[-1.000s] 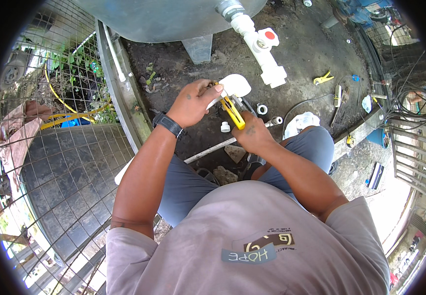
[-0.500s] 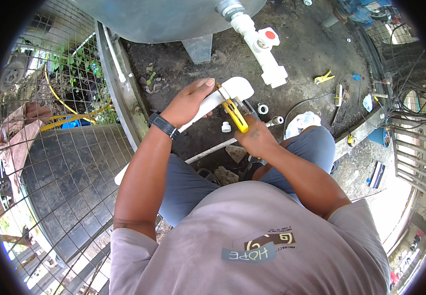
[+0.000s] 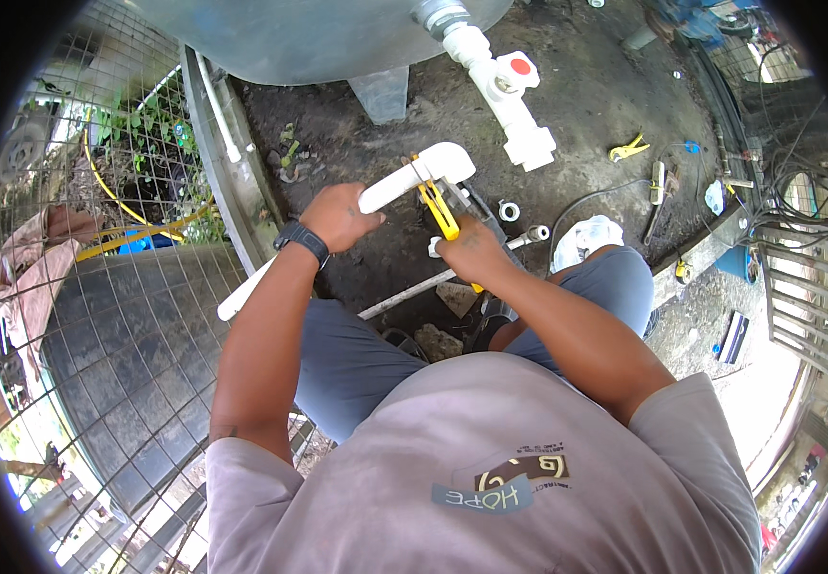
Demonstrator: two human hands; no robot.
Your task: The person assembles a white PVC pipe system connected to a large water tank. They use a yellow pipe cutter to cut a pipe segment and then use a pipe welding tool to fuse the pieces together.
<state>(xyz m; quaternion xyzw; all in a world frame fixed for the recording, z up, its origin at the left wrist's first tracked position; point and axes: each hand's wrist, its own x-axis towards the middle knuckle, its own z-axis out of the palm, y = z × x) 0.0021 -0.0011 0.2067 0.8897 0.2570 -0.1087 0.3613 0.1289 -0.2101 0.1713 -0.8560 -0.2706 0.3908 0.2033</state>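
Holds the pipe (image 3: 393, 187) in the left grip (image 3: 337, 214), closed around it from above with most fingers hidden beneath. Squeezes yellow pliers (image 3: 447, 224) in the right grip (image 3: 471, 251), wrapped round the handles, with jaws set across the pipe, ahead and to the left of that grip, just beside the white elbow (image 3: 454, 161). Cannot tell the tightness of the bite. Can see a white length (image 3: 245, 293) behind the left grip, passing under the forearm; cannot tell if joined to the pipe or separate. Wears a black watch (image 3: 303, 240) just behind the left grip. Has a small fitting (image 3: 434, 247) peeking out just left of the right grip, and a white ring (image 3: 509, 210) near it, ahead and to the right. Has a plastic bag (image 3: 586, 241) to the right of the right grip, beside the knee. Has a yellow tool (image 3: 628, 149) lying on the floor (image 3: 577, 105), well apart from the right grip, ahead and to the right. Faces a white valve (image 3: 517, 77) with a red centre, beyond both grips, on the line from the tank (image 3: 318, 38).
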